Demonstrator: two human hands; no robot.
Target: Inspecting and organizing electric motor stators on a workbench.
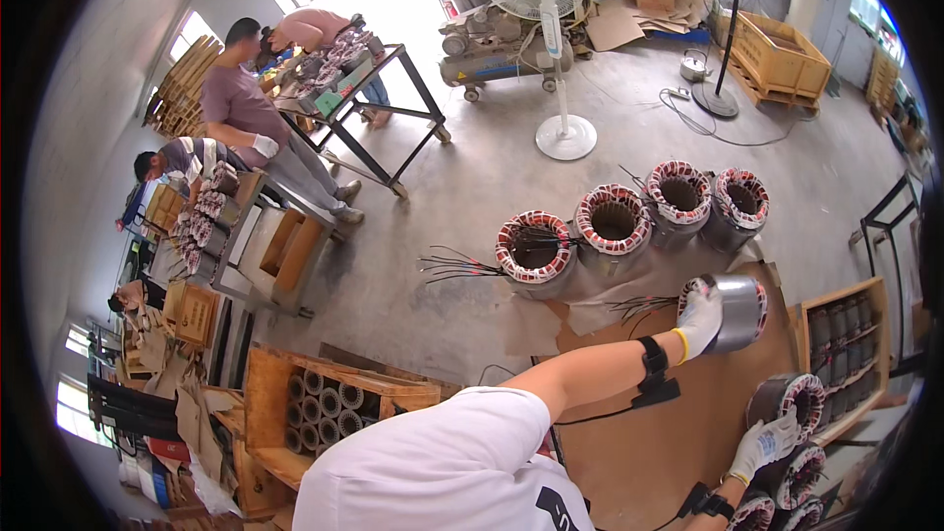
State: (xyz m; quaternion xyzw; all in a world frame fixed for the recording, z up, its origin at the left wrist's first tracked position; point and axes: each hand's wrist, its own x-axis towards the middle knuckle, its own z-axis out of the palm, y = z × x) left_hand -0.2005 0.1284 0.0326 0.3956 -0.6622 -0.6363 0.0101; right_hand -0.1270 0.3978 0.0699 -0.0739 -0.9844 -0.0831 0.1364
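The left hand, in a white glove, grasps the winding end of the lying stator, which is on its side over the far right part of the brown board; whether it touches the board cannot be told. Dark leads trail from its left end.

The right hand, gloved too, rests its spread fingers on the rim of the tilted stator at the board's near right edge; whether it grips or merely touches cannot be told. More stators cluster just beside that hand, right of the board.

Four upright stators stand in a row along the board's far side, red and white windings up, the leftmost with leads fanning out to its left. A crate of dark cylinders sits right of the board, and a crate of ring-ended cores well to its left. Far beyond the board stand a white fan and a compressor; far left of it, co-workers are at benches.
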